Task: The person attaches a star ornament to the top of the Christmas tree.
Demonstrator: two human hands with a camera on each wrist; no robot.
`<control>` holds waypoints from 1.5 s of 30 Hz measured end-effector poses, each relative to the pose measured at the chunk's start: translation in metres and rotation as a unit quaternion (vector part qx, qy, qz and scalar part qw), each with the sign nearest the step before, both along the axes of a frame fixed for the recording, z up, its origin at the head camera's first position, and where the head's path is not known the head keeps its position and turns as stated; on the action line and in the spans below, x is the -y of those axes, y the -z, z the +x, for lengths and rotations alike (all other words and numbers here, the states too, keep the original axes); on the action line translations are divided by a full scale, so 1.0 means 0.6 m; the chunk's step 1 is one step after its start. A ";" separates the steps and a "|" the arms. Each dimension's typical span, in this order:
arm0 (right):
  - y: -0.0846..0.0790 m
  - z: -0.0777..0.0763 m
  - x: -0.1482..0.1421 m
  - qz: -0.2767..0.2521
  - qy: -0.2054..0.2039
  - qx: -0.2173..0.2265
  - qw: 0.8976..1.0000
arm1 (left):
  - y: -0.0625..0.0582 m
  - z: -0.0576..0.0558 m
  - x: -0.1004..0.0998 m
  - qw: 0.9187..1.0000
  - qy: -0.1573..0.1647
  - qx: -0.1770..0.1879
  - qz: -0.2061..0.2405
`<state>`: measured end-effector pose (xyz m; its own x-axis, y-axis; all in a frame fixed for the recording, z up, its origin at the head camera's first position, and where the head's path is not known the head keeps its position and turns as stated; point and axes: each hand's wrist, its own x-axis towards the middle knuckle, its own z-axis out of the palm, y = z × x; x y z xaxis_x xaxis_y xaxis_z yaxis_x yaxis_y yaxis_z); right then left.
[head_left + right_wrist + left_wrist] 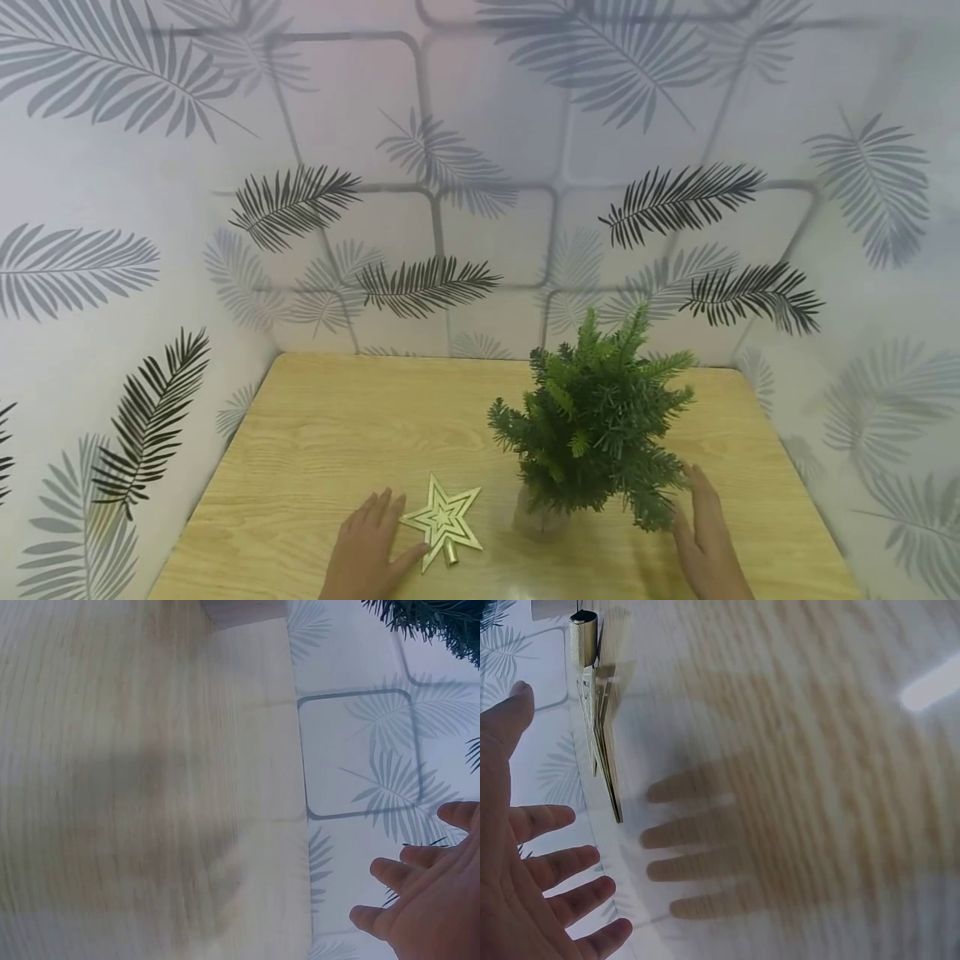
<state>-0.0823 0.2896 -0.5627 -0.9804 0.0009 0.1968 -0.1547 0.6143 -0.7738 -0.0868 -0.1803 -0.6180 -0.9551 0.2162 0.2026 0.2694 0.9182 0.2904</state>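
A gold star tree topper (442,518) lies on the wooden table, its short tube socket toward the front edge. Just left of it is my left hand (369,546), fingers extended and holding nothing. The left wrist view shows the topper (592,697) edge-on beyond the spread left hand (525,877). A small artificial Christmas tree (600,417) stands upright at the right on a pale base (536,515). Beside its lower right branches is my right hand (707,537), fingers loosely straight. In the right wrist view, the right hand (427,892) has nothing in its grasp.
The wooden table (352,417) has a light grain and a glossy top. Leaf-patterned walls (495,142) enclose its back and both sides. The tree's branches spread over the table's right half.
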 end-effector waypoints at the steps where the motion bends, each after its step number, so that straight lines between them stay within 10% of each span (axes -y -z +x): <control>1: -0.002 -0.001 0.002 -0.004 -0.001 -0.003 1.000 | 0.001 0.000 -0.002 1.000 -0.002 -0.002 0.000; 13: -0.052 -0.005 0.020 -0.058 -0.009 -0.026 0.998 | 0.020 0.007 -0.021 0.998 -0.037 -0.048 0.025; 45: -0.128 0.002 0.054 -0.155 -0.011 -0.034 0.987 | 0.024 0.019 -0.081 0.981 -0.161 0.098 0.039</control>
